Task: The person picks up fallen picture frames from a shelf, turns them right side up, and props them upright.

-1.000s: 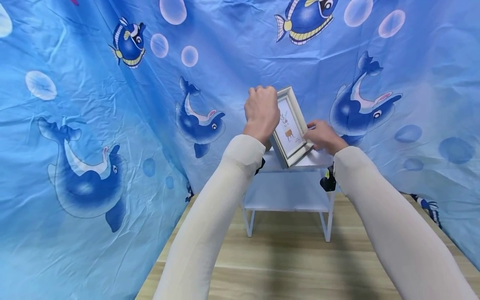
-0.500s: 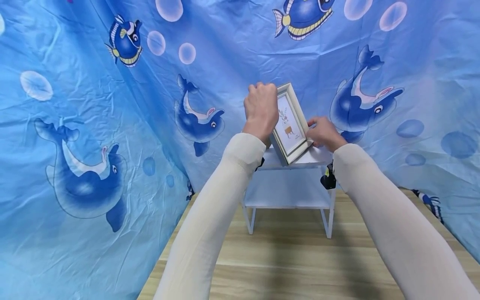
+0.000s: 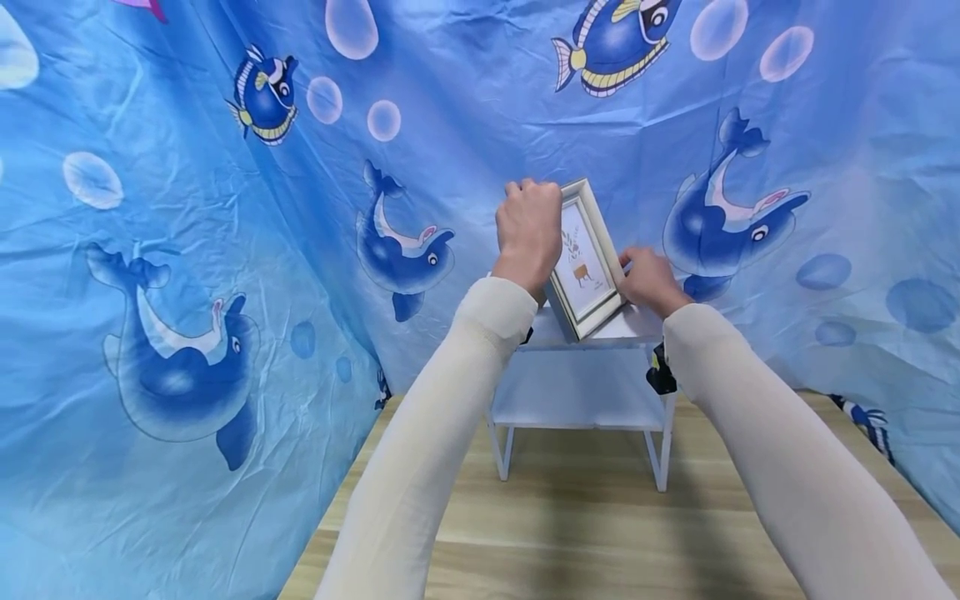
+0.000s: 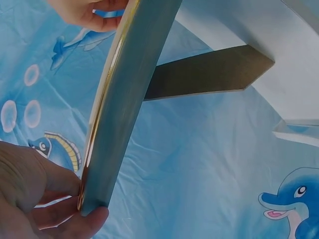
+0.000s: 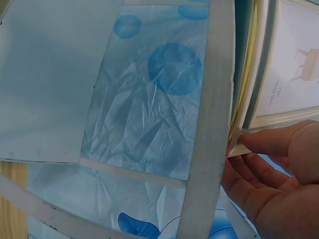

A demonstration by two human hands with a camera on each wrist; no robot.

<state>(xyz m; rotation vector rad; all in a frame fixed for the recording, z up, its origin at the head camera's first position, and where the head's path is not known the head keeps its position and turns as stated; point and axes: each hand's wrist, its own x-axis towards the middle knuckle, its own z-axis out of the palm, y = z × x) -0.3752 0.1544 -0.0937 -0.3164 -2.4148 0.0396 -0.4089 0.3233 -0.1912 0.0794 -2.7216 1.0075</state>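
Note:
A pale picture frame with a small plant-and-chair print stands tilted at the white shelf unit. My left hand grips its upper left side; in the left wrist view, fingers bend around the frame's end. My right hand pinches the lower right corner, thumb on the front and fingers below, as the right wrist view shows. Behind the frame, a dark support leg is swung out. Its tip overlaps the white top in that view; whether they touch, I cannot tell.
Blue cloth printed with dolphins, fish and bubbles hangs behind and to the left and right. The shelf unit has a lower shelf and white legs on a wood-look floor.
The head view has shifted slightly. The frame has turned a little, and my right thumb now lies nearer its right edge than before. My left hand keeps its grip.

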